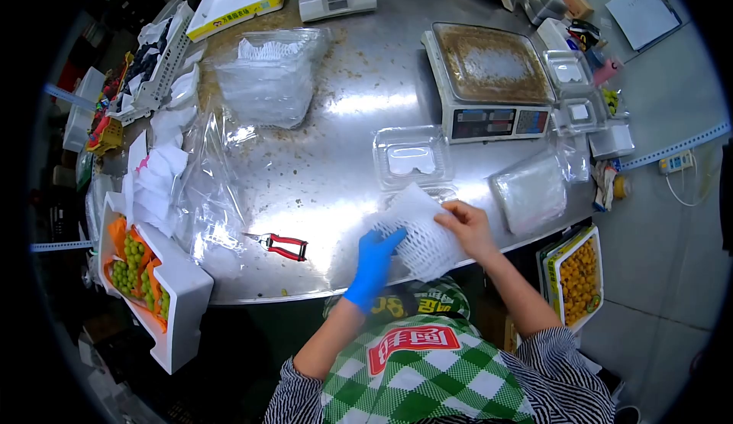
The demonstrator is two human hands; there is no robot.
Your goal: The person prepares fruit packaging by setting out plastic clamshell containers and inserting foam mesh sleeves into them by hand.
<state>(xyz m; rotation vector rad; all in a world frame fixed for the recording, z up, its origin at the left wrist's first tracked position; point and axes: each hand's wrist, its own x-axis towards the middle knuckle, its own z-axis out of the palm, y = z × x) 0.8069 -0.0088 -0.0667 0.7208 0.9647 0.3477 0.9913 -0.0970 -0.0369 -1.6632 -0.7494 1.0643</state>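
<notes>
A white foam net sheet [424, 242] is held up between my two hands, over the front edge of the metal table. My left hand [372, 265], in a blue glove, grips its left side between thumb and fingers. The bare fingers of my right hand [467, 229] pinch the sheet's upper right edge. Just beyond it lies an open clear plastic clamshell box [412, 158] with a white pad inside; part of the box nearest me is hidden by the sheet. Red-handled pruning snips [284, 247] rest on the table left of my gloved hand.
Stacked clear boxes [267, 80] stand at the back left. A digital scale [496, 80] is at the back right, near a pile of plastic bags [528, 191]. A foam box of green grapes [179, 286] sits at the left edge, and a crate of yellow fruit [580, 279] stands below right.
</notes>
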